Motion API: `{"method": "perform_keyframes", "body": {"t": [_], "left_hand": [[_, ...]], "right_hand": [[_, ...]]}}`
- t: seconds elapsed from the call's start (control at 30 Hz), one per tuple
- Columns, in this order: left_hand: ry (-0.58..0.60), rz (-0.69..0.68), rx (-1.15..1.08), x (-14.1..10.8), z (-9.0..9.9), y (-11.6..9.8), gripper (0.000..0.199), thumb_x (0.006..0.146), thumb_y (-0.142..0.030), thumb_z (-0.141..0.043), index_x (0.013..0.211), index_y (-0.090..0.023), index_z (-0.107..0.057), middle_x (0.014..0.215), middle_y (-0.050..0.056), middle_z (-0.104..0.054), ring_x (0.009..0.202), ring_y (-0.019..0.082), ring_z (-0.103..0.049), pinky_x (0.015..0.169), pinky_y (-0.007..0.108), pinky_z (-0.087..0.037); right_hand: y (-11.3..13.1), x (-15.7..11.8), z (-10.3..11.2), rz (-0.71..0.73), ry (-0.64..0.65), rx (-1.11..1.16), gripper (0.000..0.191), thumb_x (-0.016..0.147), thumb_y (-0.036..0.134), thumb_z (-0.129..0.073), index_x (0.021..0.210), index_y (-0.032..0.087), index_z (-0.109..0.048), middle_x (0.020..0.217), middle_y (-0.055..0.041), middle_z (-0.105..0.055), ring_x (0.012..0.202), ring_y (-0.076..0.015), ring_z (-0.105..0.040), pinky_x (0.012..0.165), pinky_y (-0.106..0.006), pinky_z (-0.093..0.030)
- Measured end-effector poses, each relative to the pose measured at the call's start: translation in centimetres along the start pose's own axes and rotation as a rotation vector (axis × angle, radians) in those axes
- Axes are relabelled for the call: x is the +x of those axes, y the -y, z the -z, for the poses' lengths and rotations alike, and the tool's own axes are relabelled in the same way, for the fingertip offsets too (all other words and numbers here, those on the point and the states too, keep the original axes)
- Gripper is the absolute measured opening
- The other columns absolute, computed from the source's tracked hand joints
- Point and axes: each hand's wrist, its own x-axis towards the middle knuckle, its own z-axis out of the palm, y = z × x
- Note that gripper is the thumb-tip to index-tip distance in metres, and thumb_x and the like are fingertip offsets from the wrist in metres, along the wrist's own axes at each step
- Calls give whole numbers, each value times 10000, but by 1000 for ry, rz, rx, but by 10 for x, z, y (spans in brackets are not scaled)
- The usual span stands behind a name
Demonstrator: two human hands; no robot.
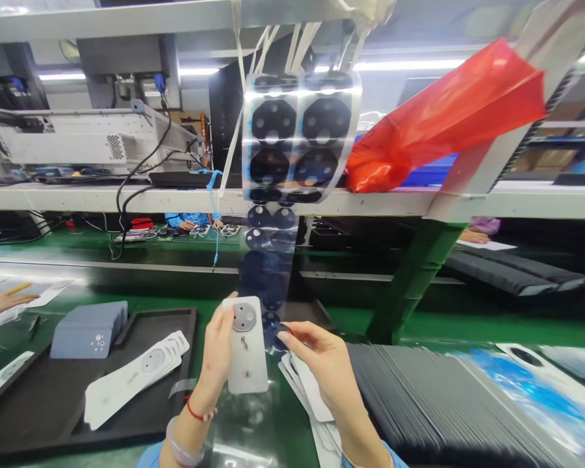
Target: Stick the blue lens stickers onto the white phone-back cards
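My left hand (216, 348) grips a white phone back cover (249, 374) by its left edge, held upright. The cover has a grey octagonal camera area with several holes near its top and small dark print below. Just right of it, the thumb and fingertips of my right hand (322, 357) pinch the edge of a dark camera-lens sticker (283, 327). This sticker is beside the lower end of a clear strip (268, 276) of dark round stickers, and I cannot tell whether it is fully off it. The strip hangs from a roll (299, 136) overhead.
Stacked white covers (134, 380) lie on a black tray (34, 403) at left, with blue-grey covers (90, 330) behind. More white covers (314, 396) lie under my right hand. Grey sheets (419, 396) fill the right. A red bag (448, 117) hangs over the shelf edge (361, 203). Co-workers' hands show beyond.
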Motion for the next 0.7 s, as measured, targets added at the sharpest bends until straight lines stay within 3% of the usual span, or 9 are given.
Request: {"method": "perform_keyframes", "body": {"t": [0.13, 0.23, 0.4, 0.5, 0.7], "left_hand": [[142, 23, 121, -22, -12, -3, 489, 841, -620, -694, 941, -148, -772, 894, 74, -764, 827, 206, -663, 735, 268, -505], [207, 54, 119, -31, -17, -4, 471, 877, -599, -661, 1008, -159, -766, 969, 83, -762, 911, 223, -662, 781, 271, -508], [290, 147, 97, -39, -19, -11, 509, 882, -602, -652, 1132, -167, -741, 1010, 92, -760, 805, 199, -652, 661, 251, -500], [352, 151, 76, -43, -20, -14, 538, 892, -603, -647, 1224, -185, -715, 1107, 92, -751, 840, 201, -653, 690, 253, -513], [368, 161, 51, -47, -19, -13, 541, 907, -589, -647, 1272, -194, -705, 1192, 105, -738, 874, 212, -672, 696, 248, -520]], "right_hand": [[-2, -1, -10, -62, -17, 53, 265, 696, 449, -875, 822, 223, -814, 784, -45, -752, 736, -221, -640, 744, -373, -520], [1, -4, -13, -62, -38, 20, 257, 697, 447, -864, 808, 220, -816, 780, -49, -752, 711, -215, -619, 724, -367, -501], [3, -7, -16, -36, -138, 2, 245, 687, 446, -857, 775, 222, -811, 688, -22, -692, 642, -183, -534, 648, -332, -459], [6, -9, -17, -10, -174, -14, 228, 678, 435, -860, 750, 225, -805, 648, -5, -651, 615, -170, -497, 627, -323, -449], [12, -12, -17, 18, -176, -10, 224, 696, 440, -854, 747, 229, -801, 672, -15, -670, 628, -184, -530, 622, -325, -447]]}}
